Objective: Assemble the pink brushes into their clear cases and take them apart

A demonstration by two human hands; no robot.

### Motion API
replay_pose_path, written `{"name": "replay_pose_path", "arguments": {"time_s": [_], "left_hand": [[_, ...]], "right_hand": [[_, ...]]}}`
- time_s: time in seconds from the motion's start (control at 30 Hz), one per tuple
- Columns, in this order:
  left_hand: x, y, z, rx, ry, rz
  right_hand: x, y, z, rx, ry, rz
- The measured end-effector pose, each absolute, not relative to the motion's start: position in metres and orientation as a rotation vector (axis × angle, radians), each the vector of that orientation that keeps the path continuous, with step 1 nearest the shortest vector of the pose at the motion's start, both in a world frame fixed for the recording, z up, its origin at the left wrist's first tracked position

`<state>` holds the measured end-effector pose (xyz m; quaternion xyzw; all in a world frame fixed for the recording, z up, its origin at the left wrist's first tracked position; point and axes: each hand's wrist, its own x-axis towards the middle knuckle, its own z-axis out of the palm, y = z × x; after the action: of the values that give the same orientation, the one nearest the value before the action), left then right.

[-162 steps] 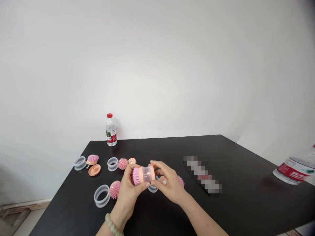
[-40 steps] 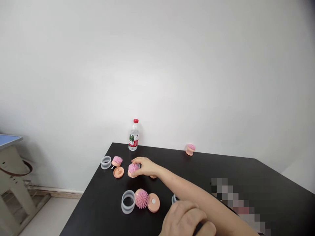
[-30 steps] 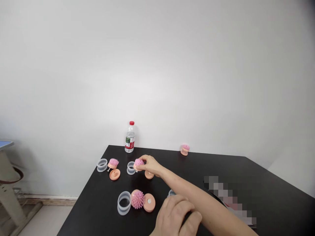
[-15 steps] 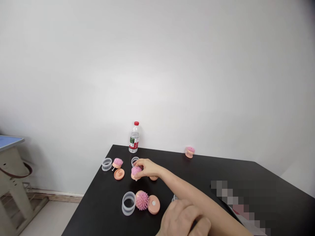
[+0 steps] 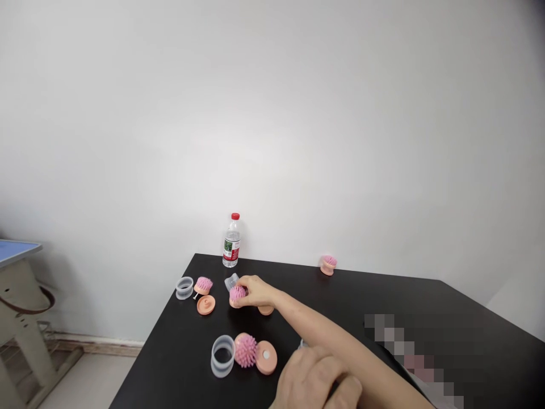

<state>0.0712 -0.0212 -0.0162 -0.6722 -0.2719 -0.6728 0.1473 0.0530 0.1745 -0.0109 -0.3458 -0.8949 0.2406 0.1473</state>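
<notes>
My right hand (image 5: pixel 254 292) reaches across the black table from the right, thumb and fingers closed on a brush head (image 5: pixel 237 295) with pink bristles and a peach base. Just behind it a translucent ring (image 5: pixel 231 282) lies tipped, partly hidden by the fingers. Under the right wrist a peach disc (image 5: pixel 266 310) shows in part. My left hand (image 5: pixel 317 379) is curled at the bottom, in front of the right forearm; whatever it holds, if anything, is hidden. A translucent piece (image 5: pixel 303 343) peeks out behind it.
Nearer stand a translucent ring (image 5: pixel 222 357), a pink-bristled brush head (image 5: pixel 246 350) and a peach disc (image 5: pixel 266 358). Left are another ring (image 5: pixel 184 288), brush head (image 5: pixel 203 286) and peach cap (image 5: pixel 206 305). By the wall stand a water bottle (image 5: pixel 231 244) and an assembled brush (image 5: pixel 328 265).
The brush head in my right hand has tilted and shifted slightly right. The ring behind it has gone from upright to tipped. My left hand stays almost still.
</notes>
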Motion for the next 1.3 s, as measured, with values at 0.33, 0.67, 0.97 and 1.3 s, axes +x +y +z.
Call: {"name": "replay_pose_path", "arguments": {"time_s": [0.33, 0.67, 0.97, 1.3], "left_hand": [[0.020, -0.009, -0.002, -1.807, -1.235, -2.194], [0.008, 0.024, -0.006, -2.208, -1.838, -3.240], [0.011, 0.025, -0.008, -2.100, -2.022, -3.247], [0.023, 0.022, -0.016, -2.289, -1.961, -3.220]], "right_hand": [[0.142, 0.116, 0.044, -0.932, -2.226, 0.793], [0.183, 0.039, 0.028, -0.670, -2.075, 0.895], [0.208, 0.052, 0.002, -0.545, -1.414, 1.239], [0.194, 0.054, -0.017, -0.701, -1.590, 1.098]]}}
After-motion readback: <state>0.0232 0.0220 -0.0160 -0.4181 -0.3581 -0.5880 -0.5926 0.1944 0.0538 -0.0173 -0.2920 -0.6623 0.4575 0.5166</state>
